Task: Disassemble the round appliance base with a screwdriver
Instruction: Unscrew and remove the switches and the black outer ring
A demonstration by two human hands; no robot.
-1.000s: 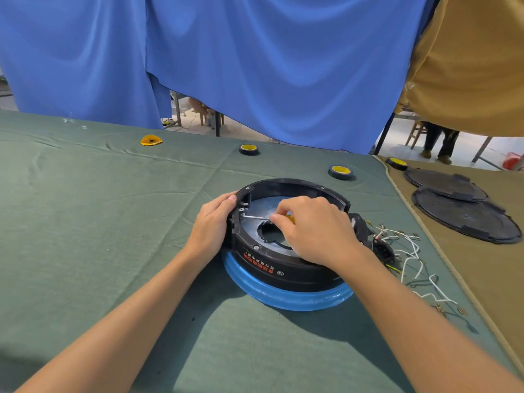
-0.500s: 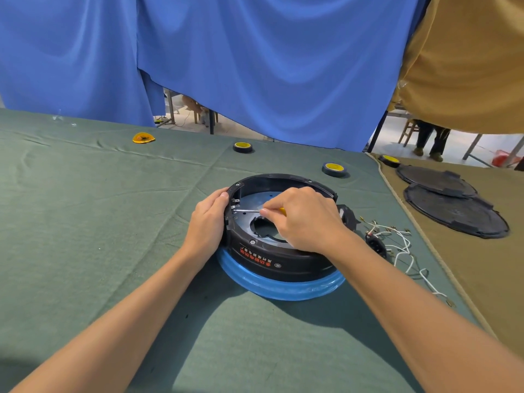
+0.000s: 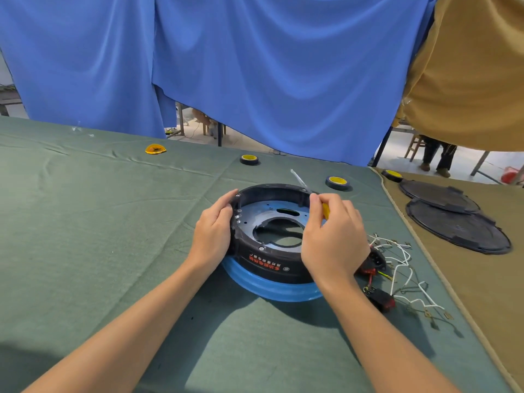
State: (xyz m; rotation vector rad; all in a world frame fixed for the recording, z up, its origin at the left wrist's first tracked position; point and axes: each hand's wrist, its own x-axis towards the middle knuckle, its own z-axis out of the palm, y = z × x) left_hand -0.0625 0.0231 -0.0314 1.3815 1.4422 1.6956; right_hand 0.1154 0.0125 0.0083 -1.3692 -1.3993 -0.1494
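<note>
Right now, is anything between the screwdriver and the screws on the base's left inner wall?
Nothing visible blocks them. The screws sit exposed inside the base; the left hand holds the rim just outside them. The screwdriver, in the right hand, points away over the far rim.

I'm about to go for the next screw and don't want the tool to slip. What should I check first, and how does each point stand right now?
1. Base steadied: the left hand grips the left rim of the round base. Ok.
2. Tool held: the right hand grips the screwdriver by its yellow handle. Ok.
3. Tip on a screw: the shaft points up and away over the far rim, with the tip in the air. Not ok.
4. Wires out of the way: the loose wires lie on the cloth to the right of the base. Ok.
5. Next screw found: a silvery head shows on the near rim, but whether it is a screw: cannot tell.
</note>
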